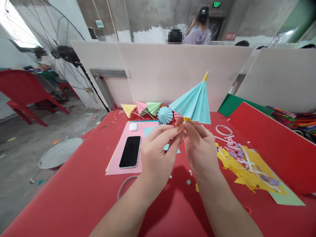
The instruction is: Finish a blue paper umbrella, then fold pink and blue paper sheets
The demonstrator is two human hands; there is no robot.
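- Head view: umbrella (194,103) held upright above desk (74,197), canopy clear of fingers, likely to spare folds.
- Pinched shut on its yellow stem: left hand (158,153) and right hand (201,148), fingertips meeting.
- Pushed aside: phone (130,151) left, scraps (247,161) right.

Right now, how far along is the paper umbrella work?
Done: four small folded umbrellas lie behind. In hand: left hand and right hand pinch the base of the blue paper umbrella. Left: probably its handle; paper scraps lie uncleared.
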